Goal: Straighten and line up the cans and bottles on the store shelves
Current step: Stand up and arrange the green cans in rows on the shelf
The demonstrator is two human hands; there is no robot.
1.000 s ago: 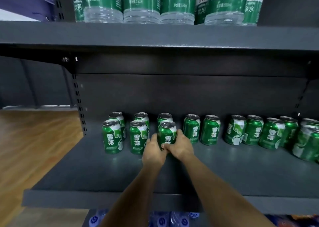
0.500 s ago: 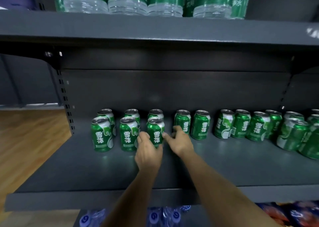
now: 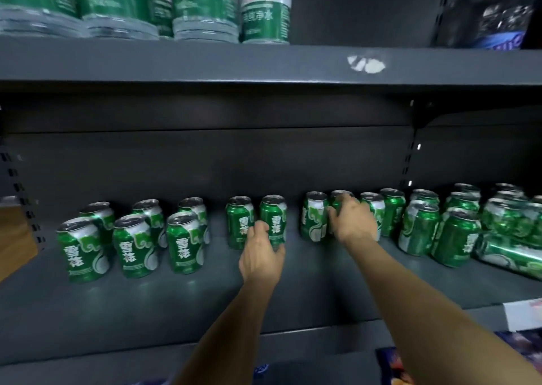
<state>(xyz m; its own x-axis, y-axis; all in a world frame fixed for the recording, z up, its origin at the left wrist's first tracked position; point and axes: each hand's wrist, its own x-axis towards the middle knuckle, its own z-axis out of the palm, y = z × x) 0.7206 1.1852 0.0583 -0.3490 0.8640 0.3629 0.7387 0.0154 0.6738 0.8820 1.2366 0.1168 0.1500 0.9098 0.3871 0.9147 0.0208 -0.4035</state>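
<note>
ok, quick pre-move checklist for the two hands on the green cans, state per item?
1. Left hand has a grip on a green aluminium can: ok, fingers curl round its lower front.
2. Right hand has a grip on a can: ok, it wraps a mostly hidden green can.
3. Both gripped cans upright: left one ok; right one cannot tell.
4. Neighbouring white-faced green can beside the right hand stays clear: cannot tell, fingers look very close to it.
5. Bare dark grey metal shelf in front to pull cans forward: ok.
6. All cans standing: not ok, a toppled green can lies at far right.
</note>
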